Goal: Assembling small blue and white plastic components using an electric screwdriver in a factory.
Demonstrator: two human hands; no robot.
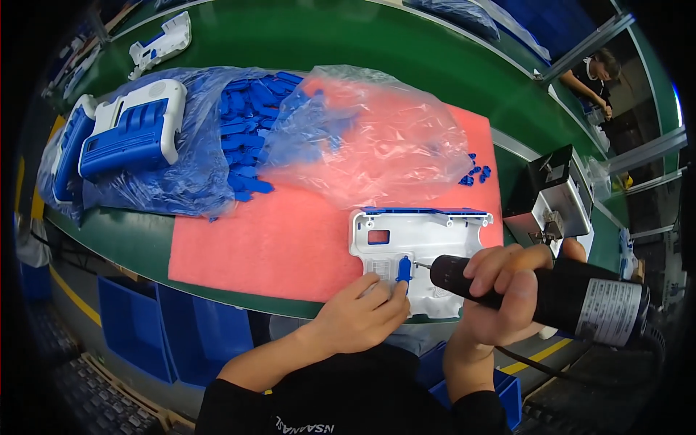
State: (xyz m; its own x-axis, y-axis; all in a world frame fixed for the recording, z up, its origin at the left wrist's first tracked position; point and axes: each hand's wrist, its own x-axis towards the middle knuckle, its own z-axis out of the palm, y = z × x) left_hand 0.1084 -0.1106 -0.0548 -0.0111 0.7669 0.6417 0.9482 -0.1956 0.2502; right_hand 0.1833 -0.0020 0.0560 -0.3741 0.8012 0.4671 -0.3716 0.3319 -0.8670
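A white plastic housing (435, 243), hollow side up with a blue strip along its far edge, lies at the near edge of a pink foam mat. Inside it sits a small, elongated blue plastic piece (404, 267). My left hand (365, 315) is bent over the housing's near left part, a digit pressed against the lower end of the blue piece. My right hand (507, 286) is wrapped round a black electric screwdriver (558, 293), tilted nearly level. Its thin bit points left, with the tip beside the blue piece; whether it touches a screw is too small to tell.
On the pink mat (246, 254) lie an open bag of blue pieces (250, 123) and small dark-blue parts (475, 174). Blue-white housings (134, 130) rest at the left. A metal box (554, 192) stands right. Blue bins (134, 326) are below; another person (594, 76) is far right.
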